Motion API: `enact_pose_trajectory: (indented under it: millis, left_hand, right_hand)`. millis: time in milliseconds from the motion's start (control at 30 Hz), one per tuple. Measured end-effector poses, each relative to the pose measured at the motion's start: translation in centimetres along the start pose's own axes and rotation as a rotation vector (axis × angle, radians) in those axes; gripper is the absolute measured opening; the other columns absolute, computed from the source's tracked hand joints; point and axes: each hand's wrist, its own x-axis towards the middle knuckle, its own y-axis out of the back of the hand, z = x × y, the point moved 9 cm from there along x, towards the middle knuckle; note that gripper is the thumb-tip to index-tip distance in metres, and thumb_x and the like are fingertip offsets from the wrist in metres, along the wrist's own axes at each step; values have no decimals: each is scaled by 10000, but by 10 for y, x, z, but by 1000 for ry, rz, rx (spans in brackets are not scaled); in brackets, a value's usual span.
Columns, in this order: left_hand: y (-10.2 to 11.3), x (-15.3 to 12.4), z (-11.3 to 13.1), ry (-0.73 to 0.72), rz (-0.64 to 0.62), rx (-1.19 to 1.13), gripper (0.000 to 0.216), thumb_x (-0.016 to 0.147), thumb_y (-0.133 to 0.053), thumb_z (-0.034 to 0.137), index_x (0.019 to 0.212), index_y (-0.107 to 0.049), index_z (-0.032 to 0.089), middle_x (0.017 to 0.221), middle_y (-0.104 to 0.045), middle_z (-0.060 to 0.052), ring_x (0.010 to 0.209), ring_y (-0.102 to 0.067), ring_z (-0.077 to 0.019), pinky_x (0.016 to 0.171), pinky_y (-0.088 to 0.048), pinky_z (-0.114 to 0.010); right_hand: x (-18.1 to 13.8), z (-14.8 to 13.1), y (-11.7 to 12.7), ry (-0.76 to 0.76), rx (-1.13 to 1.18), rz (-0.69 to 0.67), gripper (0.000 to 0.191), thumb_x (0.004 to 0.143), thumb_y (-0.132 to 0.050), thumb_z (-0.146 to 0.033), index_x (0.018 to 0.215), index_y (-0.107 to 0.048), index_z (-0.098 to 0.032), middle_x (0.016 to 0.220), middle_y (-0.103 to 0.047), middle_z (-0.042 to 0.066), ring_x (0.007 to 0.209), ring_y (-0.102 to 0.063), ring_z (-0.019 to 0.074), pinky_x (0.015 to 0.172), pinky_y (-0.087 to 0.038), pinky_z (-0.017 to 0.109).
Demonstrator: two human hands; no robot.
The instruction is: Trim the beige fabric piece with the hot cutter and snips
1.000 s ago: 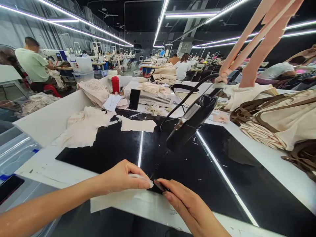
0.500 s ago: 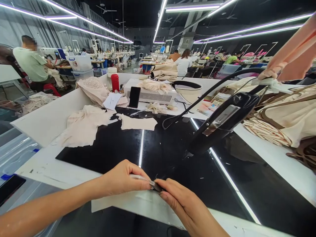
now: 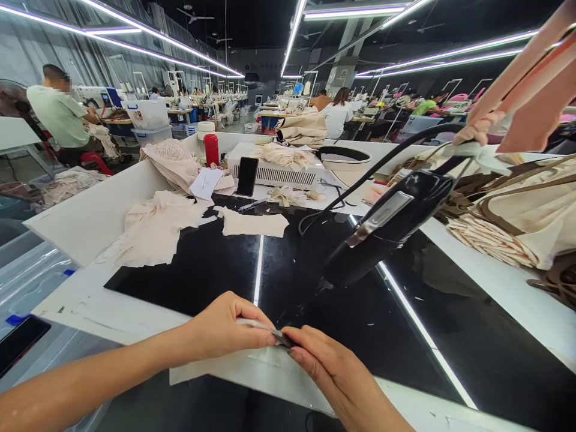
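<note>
- Moved since half a second earlier: the hanging black tool [image 3: 387, 231] is found swung a little left and lower over the worktop [image 3: 472, 336]; the two hands and the piece between them are found almost where they were.
- Thin strip [image 3: 270, 330]: small, pale and translucent with a darker end, held just above the near edge of the worktop, over a pale sheet [image 3: 234, 369] that lies flat there.
- Left hand [image 3: 222, 327]: grip pressed together, thumb and forefinger pinching the pale end of the thin strip.
- Right hand [image 3: 335, 372]: grip closed, fingertips pinched on the dark end, meeting the left fingertips.
- Progress, as judged: the thin strip is held by both hands and not laid down; its handling appears mid-course. The tool's tip hangs near but apart from it, so no contact is recorded.
- Cut fabric pieces [image 3: 153, 231]: loose on the far left of the worktop, well apart from the hands; one more flat piece [image 3: 252, 224] beside them. These appear unhandled.
- Further back: a phone [image 3: 246, 176] leaning on a white box unit [image 3: 283, 175], a red flask [image 3: 211, 150].
- Right side: a pile of bags and straps [image 3: 517, 207].
- Background: other people seated at other stations.
</note>
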Motion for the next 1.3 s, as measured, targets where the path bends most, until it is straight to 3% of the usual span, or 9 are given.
enact_pose_trajectory:
  millis: [200,400,1033,1300]
  left_hand:
    - [0,-2,-4,23,23,8,292,778,-777,423,901,-897,187,917,-844,-50,968,-747,-285,806,-527,-316]
    - [-1,-1,-6,27,21,-5,278,781,-778,409,904,-896,189,921,-843,-46,970,-742,-277,809,-527,-307]
    - [-5,-2,-9,44,27,26,289,792,-736,395,889,-891,171,887,-829,-51,909,-716,-258,751,-482,-289]
    - [-6,-3,-5,52,17,13,239,786,-715,324,872,-894,191,837,-815,-19,867,-704,-223,719,-467,-261]
  right_hand:
    - [3,-1,1,14,4,33,543,1093,-441,-667,1248,-812,-301,914,-744,49,813,-717,208,832,-606,317]
    - [2,4,-1,-2,-19,50,521,1098,-457,-637,1285,-806,-298,1004,-773,71,905,-757,228,836,-616,315]
    - [7,0,-11,-7,25,-17,535,1094,-418,-668,1157,-784,-283,980,-759,52,889,-728,224,817,-568,324]
    - [3,0,-15,-42,88,-64,457,1103,-444,-624,1144,-755,-292,1037,-752,37,946,-721,217,838,-546,309]
